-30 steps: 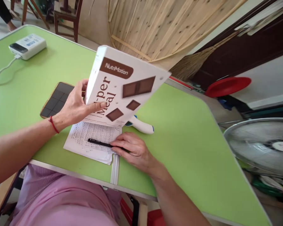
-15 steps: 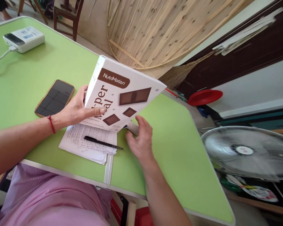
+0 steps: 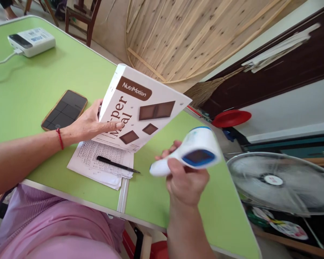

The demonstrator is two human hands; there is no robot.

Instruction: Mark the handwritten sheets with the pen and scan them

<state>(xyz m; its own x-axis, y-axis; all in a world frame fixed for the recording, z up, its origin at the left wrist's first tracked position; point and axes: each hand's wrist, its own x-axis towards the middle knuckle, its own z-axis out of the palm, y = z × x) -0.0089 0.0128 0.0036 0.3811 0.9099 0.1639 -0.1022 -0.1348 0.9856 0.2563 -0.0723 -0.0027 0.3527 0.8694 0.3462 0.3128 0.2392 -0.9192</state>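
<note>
My left hand (image 3: 93,124) grips a white box (image 3: 135,118) marked NutriMotion, its thumb across the front and its fingers hidden behind the far side. The box is tilted above the table. In my right hand (image 3: 187,181) is a white and blue infrared thermometer (image 3: 199,142), held by its handle, its dark display facing me. Below the box lie handwritten papers (image 3: 94,172) with a black pen (image 3: 117,164) on top. A smartphone (image 3: 66,109) in a brown-edged case rests on the table beside my left hand.
The green table (image 3: 151,201) has a metal seam near its middle. A white power bank (image 3: 32,41) with a cable sits at the far left. Past the right edge stand a fan (image 3: 275,180) and a red plastic item (image 3: 232,118). A wooden chair (image 3: 82,19) is behind.
My right hand has brought the thermometer out from behind the box, lifting it up and to the right. My left hand keeps the box in nearly the same place.
</note>
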